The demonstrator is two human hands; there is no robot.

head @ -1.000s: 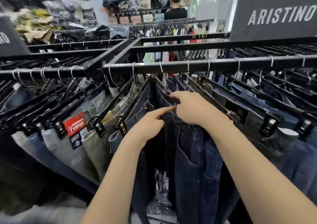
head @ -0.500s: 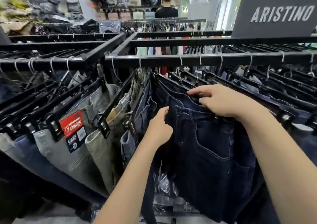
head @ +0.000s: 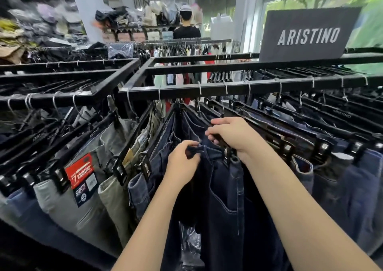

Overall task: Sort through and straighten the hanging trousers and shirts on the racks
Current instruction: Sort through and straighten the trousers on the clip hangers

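Observation:
A pair of dark navy jeans (head: pixel 226 198) hangs from a black clip hanger in the middle of the black rack rail (head: pixel 207 90). My left hand (head: pixel 182 165) pinches the waistband edge of these jeans at its left end. My right hand (head: pixel 234 134) is closed over the hanger's top bar and waistband just to the right. More dark jeans (head: pixel 342 183) hang in a tight row on the right. Grey and olive trousers (head: pixel 83 204) hang on the left, one with a red tag (head: pixel 79 170).
A black "ARISTINO" sign (head: pixel 306 35) stands on the rack's top at the right. Behind the racks a person in a black shirt (head: pixel 186 29) faces away near shelves of piled clothing (head: pixel 51 30). A second rack rail (head: pixel 51 99) runs off to the left.
My left hand has closed onto the waistband of the dark jeans. My right hand has curled down over the hanger bar. The view has lifted and shifted slightly.

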